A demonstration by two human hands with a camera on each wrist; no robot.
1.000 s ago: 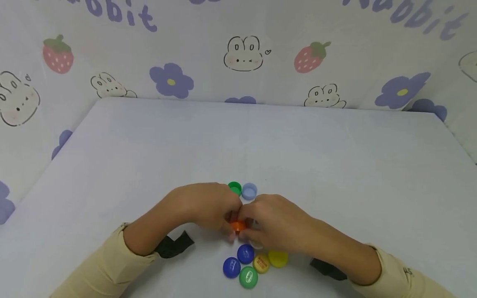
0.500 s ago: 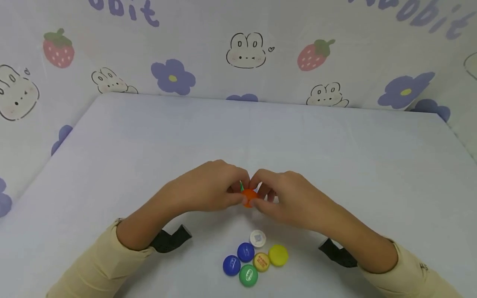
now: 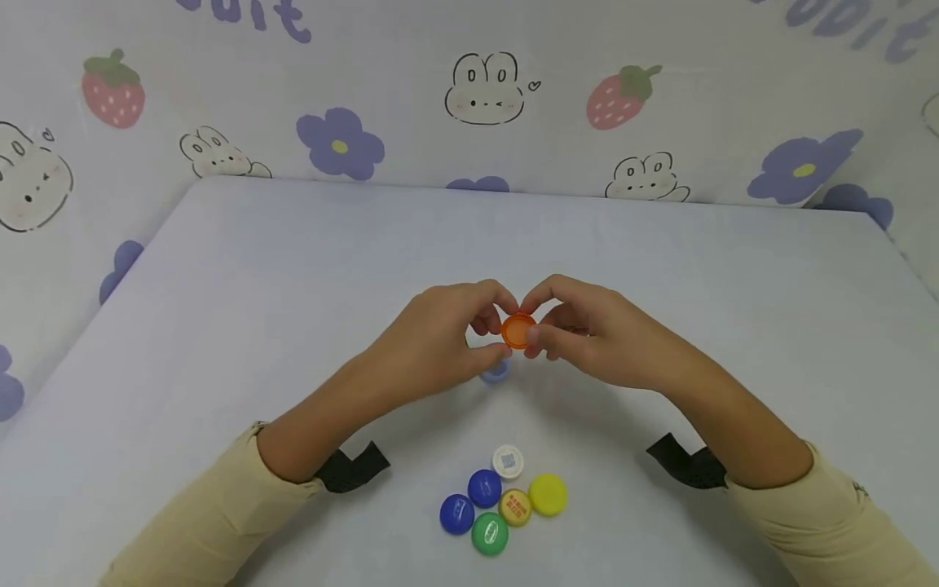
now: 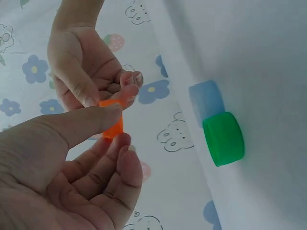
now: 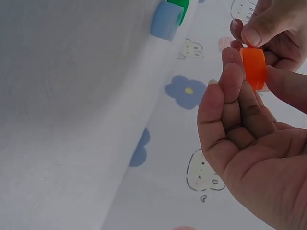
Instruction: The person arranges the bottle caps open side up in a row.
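An orange bottle cap (image 3: 518, 332) is raised above the white table, its ringed round face turned toward the head camera. My left hand (image 3: 443, 338) pinches its left side between thumb and fingertips. From the right, my right hand (image 3: 605, 334) pinches the same cap; both hands' fingertips meet around it. Below them on the table is a light blue cap (image 3: 495, 372), partly covered by my left hand. The left wrist view shows a green cap (image 4: 224, 139) standing right beside that light blue cap; in the head view my left hand hides it.
Nearer the body lies a cluster of caps: white (image 3: 508, 461), two blue, including one blue cap (image 3: 457, 514), gold (image 3: 515, 507), yellow (image 3: 548, 494) and green-topped (image 3: 490, 533). A printed curtain (image 3: 411, 81) hangs behind the table's far edge.
Both hands have carried the orange cap away from the cluster, forward and up, and it has tipped so its round face shows. The white cap has come into view.
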